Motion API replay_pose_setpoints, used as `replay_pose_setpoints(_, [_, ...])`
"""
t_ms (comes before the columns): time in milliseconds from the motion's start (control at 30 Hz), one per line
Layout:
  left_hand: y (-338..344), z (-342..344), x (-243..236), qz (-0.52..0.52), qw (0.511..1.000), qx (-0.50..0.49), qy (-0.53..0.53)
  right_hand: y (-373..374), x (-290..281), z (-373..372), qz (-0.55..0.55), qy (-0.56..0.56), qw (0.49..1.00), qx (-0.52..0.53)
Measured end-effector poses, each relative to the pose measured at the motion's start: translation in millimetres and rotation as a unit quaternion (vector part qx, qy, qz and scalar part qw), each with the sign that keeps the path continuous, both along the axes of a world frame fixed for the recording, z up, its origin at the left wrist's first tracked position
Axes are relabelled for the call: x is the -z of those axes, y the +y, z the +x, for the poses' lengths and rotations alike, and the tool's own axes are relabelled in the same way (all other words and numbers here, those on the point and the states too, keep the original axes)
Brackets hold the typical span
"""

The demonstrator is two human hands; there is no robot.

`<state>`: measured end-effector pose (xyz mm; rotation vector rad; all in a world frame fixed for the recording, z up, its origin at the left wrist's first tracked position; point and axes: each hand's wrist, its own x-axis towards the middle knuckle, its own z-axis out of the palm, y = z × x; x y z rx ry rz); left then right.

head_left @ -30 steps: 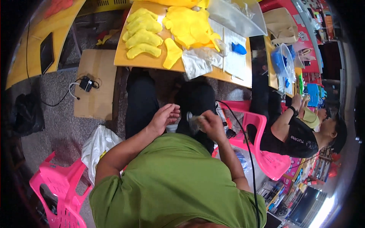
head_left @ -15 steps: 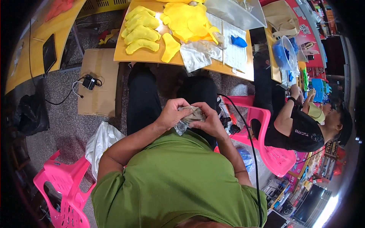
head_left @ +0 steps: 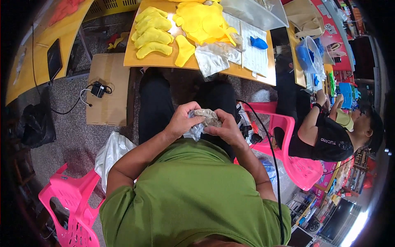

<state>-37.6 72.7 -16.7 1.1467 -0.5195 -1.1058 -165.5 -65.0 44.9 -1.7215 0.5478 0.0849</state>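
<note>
Over my lap, my left hand (head_left: 183, 121) and my right hand (head_left: 227, 129) grip a small greyish-beige bundle (head_left: 211, 118) from either side. It looks soft and crumpled; its exact kind cannot be made out. A wrinkled piece of clear plastic (head_left: 195, 132) hangs beneath it by my left fingers. Both thumbs press on the near side of the bundle, and some fingertips are hidden behind it. On the table ahead lie curved yellow stuffed pieces (head_left: 154, 35), a pile of flat yellow cut pieces (head_left: 201, 22) and a small blue piece (head_left: 258, 43).
Beyond my knees is the wooden table (head_left: 173, 62), holding a white cloth (head_left: 212, 61) and a translucent bin (head_left: 263, 14). Pink chairs (head_left: 76, 193) stand either side. A co-worker (head_left: 329, 136) sits at right. A black cable (head_left: 269, 148) passes my right arm. Cardboard (head_left: 108, 74) lies left.
My hands have shifted slightly, and the bundle is turned so that a pale rounded edge shows on top. My right fingers are bent more around its side.
</note>
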Motion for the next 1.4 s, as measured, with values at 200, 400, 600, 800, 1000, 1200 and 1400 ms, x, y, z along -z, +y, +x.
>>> replay_pose_setpoints(200, [2.3, 6.4, -3.8, -0.06, 0.977, -0.009, 0.204, -4.3, -2.7, 0.3, 0.079, 0.043, 0.996, -0.007])
replay_pose_setpoints(400, [3.0, 9.7, -13.2, -0.034, 0.986, 0.032, 0.158, 3.0, -6.0, 4.5, 0.151, 0.05, 0.987, 0.026])
replay_pose_setpoints(600, [0.0, 0.6, -0.6, -0.029, 0.996, -0.013, 0.088, 3.7, 7.4, 4.3, -0.069, 0.008, 0.993, -0.099])
replay_pose_setpoints(800, [4.5, 9.3, 4.6, 0.025, 0.996, 0.026, 0.077, -0.2, 23.9, -2.3, -0.11, -0.001, 0.987, -0.116])
replay_pose_setpoints(1000, [10.1, 18.0, 10.2, -0.017, 0.991, 0.079, 0.107, 0.3, 4.4, 2.9, 0.155, 0.062, 0.986, 0.002])
replay_pose_setpoints(1200, [16.0, 16.7, -9.6, -0.051, 0.993, 0.079, -0.069, -2.7, 20.3, 2.0, 0.272, 0.044, 0.957, 0.089])
replay_pose_setpoints(1400, [5.0, 10.5, 2.5, -0.044, 0.973, -0.013, -0.228, -7.5, 25.4, -2.0, 0.211, 0.096, 0.971, -0.054])
